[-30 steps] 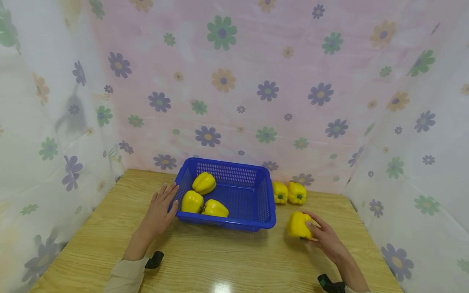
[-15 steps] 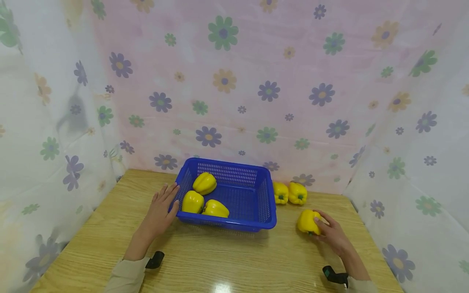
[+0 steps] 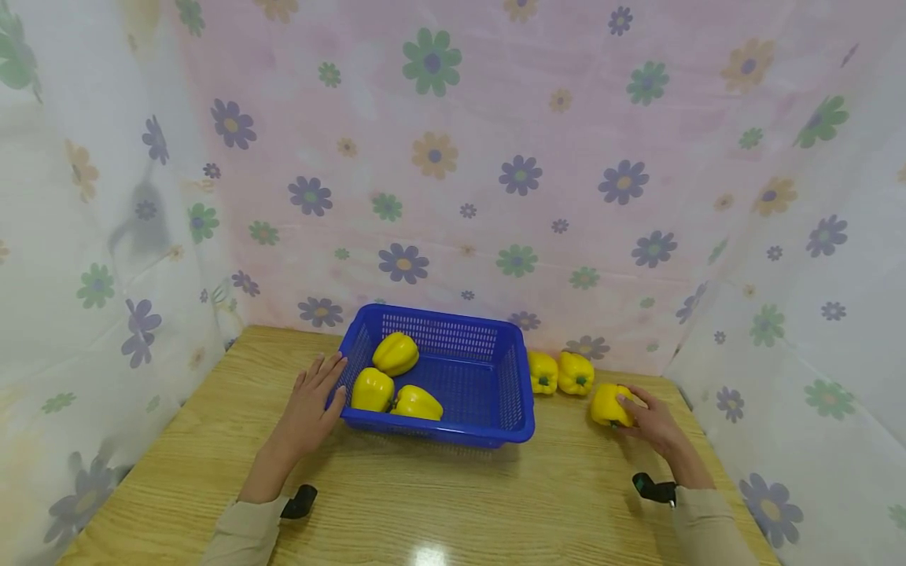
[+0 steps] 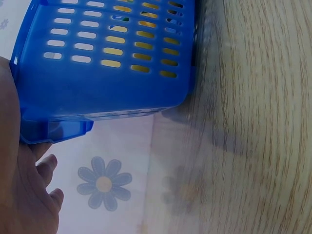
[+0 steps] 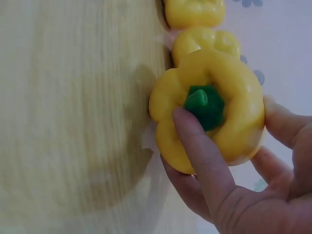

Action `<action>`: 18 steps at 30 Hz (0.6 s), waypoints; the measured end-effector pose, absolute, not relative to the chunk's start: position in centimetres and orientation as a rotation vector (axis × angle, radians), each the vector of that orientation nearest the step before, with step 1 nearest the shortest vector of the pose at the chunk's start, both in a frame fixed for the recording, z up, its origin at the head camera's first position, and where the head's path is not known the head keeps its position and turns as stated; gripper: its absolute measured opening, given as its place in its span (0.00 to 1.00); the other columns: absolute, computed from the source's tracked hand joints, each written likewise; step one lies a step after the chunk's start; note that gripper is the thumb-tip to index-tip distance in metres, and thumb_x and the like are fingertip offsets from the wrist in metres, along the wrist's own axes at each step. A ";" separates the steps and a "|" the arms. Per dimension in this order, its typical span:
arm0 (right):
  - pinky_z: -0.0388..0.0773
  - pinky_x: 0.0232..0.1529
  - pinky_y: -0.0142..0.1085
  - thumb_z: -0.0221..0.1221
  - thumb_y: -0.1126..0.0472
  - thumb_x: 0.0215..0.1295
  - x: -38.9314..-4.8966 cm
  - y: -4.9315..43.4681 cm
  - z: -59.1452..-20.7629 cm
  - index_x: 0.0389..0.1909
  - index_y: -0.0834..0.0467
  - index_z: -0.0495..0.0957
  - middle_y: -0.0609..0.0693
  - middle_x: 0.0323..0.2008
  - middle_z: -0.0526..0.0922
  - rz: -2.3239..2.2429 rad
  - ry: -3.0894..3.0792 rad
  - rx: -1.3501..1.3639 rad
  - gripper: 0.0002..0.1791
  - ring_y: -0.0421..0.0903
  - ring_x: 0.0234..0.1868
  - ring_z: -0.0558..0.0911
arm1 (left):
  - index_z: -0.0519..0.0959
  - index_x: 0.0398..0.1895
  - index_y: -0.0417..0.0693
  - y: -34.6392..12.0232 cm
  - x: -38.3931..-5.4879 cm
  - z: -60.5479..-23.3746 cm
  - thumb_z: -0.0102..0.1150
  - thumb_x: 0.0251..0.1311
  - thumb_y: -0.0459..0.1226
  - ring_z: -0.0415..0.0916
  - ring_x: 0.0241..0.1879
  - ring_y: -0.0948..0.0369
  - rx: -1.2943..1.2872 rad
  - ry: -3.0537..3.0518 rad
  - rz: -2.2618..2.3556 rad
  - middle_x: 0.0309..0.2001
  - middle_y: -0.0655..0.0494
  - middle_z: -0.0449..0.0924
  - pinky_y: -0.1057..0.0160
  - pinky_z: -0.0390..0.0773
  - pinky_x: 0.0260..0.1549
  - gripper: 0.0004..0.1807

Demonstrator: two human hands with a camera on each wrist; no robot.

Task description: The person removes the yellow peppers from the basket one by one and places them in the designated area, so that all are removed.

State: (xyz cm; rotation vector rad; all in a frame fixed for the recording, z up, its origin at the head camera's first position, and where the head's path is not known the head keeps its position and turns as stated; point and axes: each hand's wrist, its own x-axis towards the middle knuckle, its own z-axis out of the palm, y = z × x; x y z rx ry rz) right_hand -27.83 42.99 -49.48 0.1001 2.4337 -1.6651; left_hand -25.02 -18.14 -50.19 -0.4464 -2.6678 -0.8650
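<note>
My right hand holds a yellow bell pepper at the right of the table, thumb and fingers around its side. In the right wrist view the thumb lies beside the green stem of this bell pepper. Whether it touches the table cannot be told. My left hand rests against the left rim of a blue plastic basket, fingers fairly straight. The left wrist view has the slotted end wall of the basket beside that hand. Three yellow bell peppers lie in the basket's left part.
Two more yellow bell peppers, a left one and a right one, stand between the basket and the held one, near the back edge. The wooden table meets a flowered curtain behind and on both sides.
My right hand has carried the bell pepper right and back, away from the basket and toward the two at the back. My left hand and the basket have stayed in place.
</note>
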 end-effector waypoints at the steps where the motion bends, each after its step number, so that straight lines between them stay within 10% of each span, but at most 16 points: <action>1: 0.85 0.52 0.47 0.45 0.49 0.82 -28.2 43.2 -49.4 0.80 0.67 0.46 0.77 0.71 0.53 -1.658 2.433 0.096 0.38 0.45 0.52 0.81 | 0.62 0.77 0.37 -18.2 -25.0 -50.2 0.43 0.79 0.41 0.45 0.78 0.35 -0.446 -2.668 -0.866 0.78 0.41 0.57 0.28 0.44 0.72 0.29; 18: 0.82 0.58 0.50 0.41 0.50 0.84 -32.7 45.4 -48.8 0.79 0.70 0.38 0.78 0.71 0.50 -1.631 2.361 -0.028 0.39 0.41 0.51 0.79 | 0.62 0.77 0.36 -18.2 -25.0 -50.1 0.44 0.78 0.40 0.45 0.79 0.36 -0.457 -2.655 -0.882 0.78 0.40 0.57 0.28 0.45 0.71 0.29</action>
